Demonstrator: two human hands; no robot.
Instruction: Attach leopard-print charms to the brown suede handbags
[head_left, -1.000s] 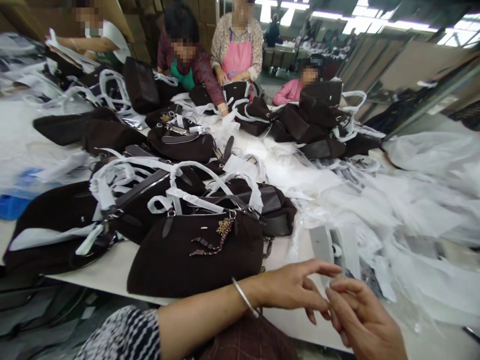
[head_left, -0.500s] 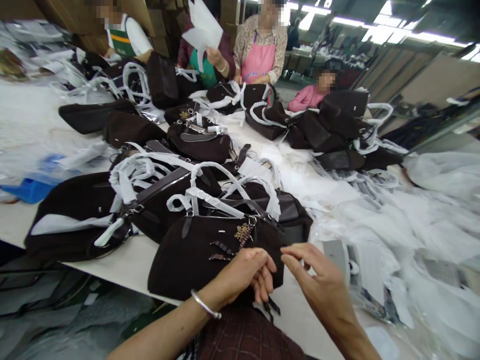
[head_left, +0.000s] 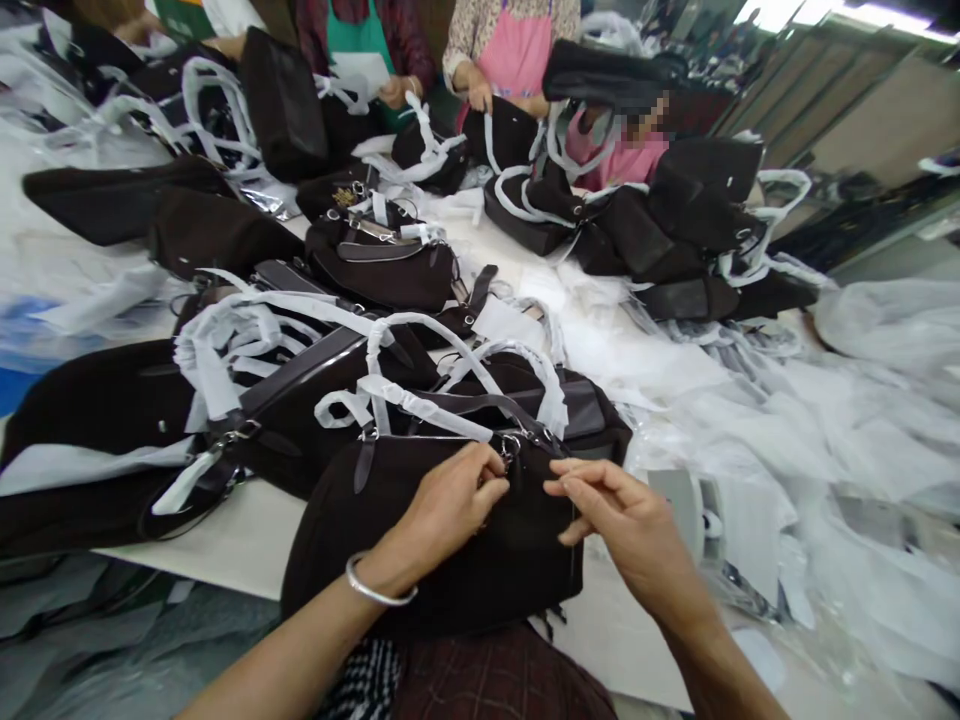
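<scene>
A dark brown bag (head_left: 450, 560) lies before me at the table edge, its handles wrapped in white paper (head_left: 435, 405). Across its upper front, my left hand (head_left: 457, 495), with a silver bangle at the wrist, is closed near the metal ring by the zipper; what its fingers hold is too small to tell. To its right, my right hand (head_left: 615, 505) has thumb and forefinger pressed together over the bag's upper right side, and anything between them is too small to make out. The flower-shaped charm is hidden behind my left hand.
More dark bags (head_left: 382, 260) with wrapped handles lie across the white table (head_left: 255, 540). White sheets and plastic (head_left: 750, 420) cover the right side, beside a grey tape roll or dispenser (head_left: 679, 510). People in aprons (head_left: 517, 50) stand across the table.
My left hand has moved up to the ring area and covers where the charm hung. My right hand has shifted slightly up and left. A person across the table has raised a dark bag.
</scene>
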